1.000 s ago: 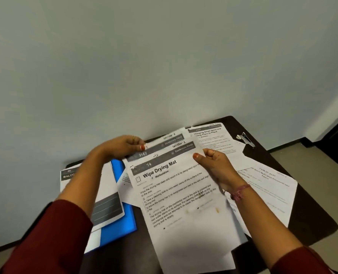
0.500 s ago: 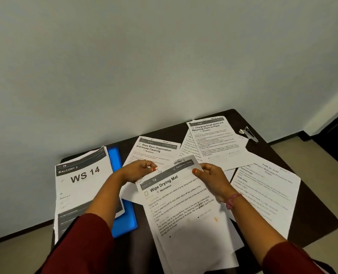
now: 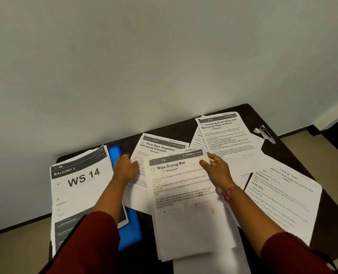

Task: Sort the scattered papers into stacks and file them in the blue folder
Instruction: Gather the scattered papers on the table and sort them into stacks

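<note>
A stack headed "Wipe Drying Mat" (image 3: 184, 194) lies in the middle of the dark table (image 3: 294, 155). My right hand (image 3: 217, 171) pinches its top right corner, thumb on top. My left hand (image 3: 125, 167) rests on the left edge of the "Shoe Rack Organization" sheet (image 3: 162, 147), fingers reaching toward the blue folder (image 3: 129, 224). The folder lies partly under the "WS 14" stack (image 3: 81, 186) at the left. The "Charging Small Items" sheets (image 3: 227, 135) sit at the back right, and a task sheet (image 3: 282, 198) lies at the right.
A metal binder clip (image 3: 265, 132) lies near the table's back right corner. The white wall (image 3: 164, 56) stands right behind the table. Floor shows beyond the table's left and right edges.
The "Wipe Drying Mat" stack has come down from the air onto the table. My left hand let go of it and moved left onto the "Shoe Rack" sheet.
</note>
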Tool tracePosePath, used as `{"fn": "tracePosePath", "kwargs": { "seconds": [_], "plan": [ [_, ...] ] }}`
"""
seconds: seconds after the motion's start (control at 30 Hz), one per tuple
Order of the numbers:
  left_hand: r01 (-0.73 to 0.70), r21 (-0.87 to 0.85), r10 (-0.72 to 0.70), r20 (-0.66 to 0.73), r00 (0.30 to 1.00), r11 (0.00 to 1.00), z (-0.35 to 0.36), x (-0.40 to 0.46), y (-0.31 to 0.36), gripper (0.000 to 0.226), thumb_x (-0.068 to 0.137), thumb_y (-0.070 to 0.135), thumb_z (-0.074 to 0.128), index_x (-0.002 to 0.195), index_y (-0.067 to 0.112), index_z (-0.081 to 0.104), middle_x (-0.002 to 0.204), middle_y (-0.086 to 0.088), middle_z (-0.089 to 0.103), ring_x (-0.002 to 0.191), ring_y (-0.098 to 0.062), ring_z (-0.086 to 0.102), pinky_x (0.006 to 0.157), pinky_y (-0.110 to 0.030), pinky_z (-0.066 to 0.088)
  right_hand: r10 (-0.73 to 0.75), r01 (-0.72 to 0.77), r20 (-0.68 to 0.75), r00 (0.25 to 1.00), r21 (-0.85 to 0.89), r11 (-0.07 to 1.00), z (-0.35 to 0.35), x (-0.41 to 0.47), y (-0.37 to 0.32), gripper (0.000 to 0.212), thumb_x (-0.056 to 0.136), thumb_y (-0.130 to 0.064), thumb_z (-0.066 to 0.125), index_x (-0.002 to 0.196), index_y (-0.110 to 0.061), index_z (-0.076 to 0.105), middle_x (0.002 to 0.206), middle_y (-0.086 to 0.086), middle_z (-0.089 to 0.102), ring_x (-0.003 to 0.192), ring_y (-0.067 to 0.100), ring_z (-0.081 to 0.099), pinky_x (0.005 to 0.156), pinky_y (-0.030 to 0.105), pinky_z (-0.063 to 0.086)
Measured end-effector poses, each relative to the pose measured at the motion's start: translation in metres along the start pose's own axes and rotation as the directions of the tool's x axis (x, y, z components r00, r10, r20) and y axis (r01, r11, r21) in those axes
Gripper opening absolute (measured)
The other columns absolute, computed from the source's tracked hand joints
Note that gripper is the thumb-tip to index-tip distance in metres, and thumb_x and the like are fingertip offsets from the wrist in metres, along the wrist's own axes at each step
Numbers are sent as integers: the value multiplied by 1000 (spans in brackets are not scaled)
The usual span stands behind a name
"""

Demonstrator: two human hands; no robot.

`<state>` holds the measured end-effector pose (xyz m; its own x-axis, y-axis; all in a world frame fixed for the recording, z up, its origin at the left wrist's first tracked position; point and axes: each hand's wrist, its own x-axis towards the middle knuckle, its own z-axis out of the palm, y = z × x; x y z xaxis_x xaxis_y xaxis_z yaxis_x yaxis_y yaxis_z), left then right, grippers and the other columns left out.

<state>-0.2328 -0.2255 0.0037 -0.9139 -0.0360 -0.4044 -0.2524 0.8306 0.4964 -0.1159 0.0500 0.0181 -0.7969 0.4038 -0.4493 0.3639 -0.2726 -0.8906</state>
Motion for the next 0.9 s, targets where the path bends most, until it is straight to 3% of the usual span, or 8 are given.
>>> {"fn": "tracePosePath", "kwargs": {
  "seconds": [0.1,0.17,0.33,0.4,0.47,0.57,0.67,0.9],
  "plan": [
    [60,-65,-60,3,998,996,1,11,-6,61,93,33,56,142,3,35,137,-21,47,122,-38,48,104,-50,41,100,-94,-74,992,88,992,14,21,3,19,89,-3,63,102,-15,64,110,7,69,93,21,68,85,39,55],
    [90,-116,-90,3,996,989,0,11,-5,67,95,35,55,147,3,27,139,-19,45,125,-37,47,106,-49,39,168,-155,-100,981,128,980,22,35,9,19,89,-4,64,105,-13,66,112,9,69,96,25,67,87,45,55],
    [141,-221,-124,89,988,965,-3,15,-6,69,91,41,59,145,7,31,138,-15,48,124,-33,49,106,-47,40,271,-246,-131,954,180,953,38,54,21,25,89,-5,64,113,-10,65,113,11,68,99,29,67,88,50,53],
    [118,-237,-83,154,985,964,-7,12,-4,55,92,40,59,135,9,44,132,-11,54,118,-28,55,100,-40,44,285,-259,-125,950,188,947,41,57,24,22,89,-5,64,109,-12,65,112,10,68,99,29,66,88,50,54],
    [95,-300,-11,271,963,949,-12,3,0,32,93,39,58,113,14,57,116,-6,65,98,-21,64,87,-35,50,290,-264,-120,950,191,945,43,60,27,21,89,-5,63,109,-12,66,113,11,68,100,30,66,86,49,54],
    [93,-385,71,390,918,918,-17,-8,1,17,91,36,61,100,22,56,102,3,67,89,-14,65,79,-32,52,286,-264,-94,954,197,944,45,61,27,24,90,-6,63,113,-10,64,113,11,68,95,27,67,77,43,58],
    [48,-423,121,364,923,905,-16,-19,0,16,94,32,57,107,23,54,106,5,63,92,-13,63,78,-30,51,296,-279,-43,954,222,934,46,61,23,27,90,-9,63,117,-12,62,113,9,68,90,24,68,70,42,59],
    [-20,-581,144,168,975,814,-25,-49,15,23,97,34,50,114,19,56,110,1,68,95,-16,68,80,-32,56,274,-271,24,962,240,932,52,52,1,31,90,-11,64,120,-14,61,113,10,68,93,25,68,77,48,58]
  ]
}}
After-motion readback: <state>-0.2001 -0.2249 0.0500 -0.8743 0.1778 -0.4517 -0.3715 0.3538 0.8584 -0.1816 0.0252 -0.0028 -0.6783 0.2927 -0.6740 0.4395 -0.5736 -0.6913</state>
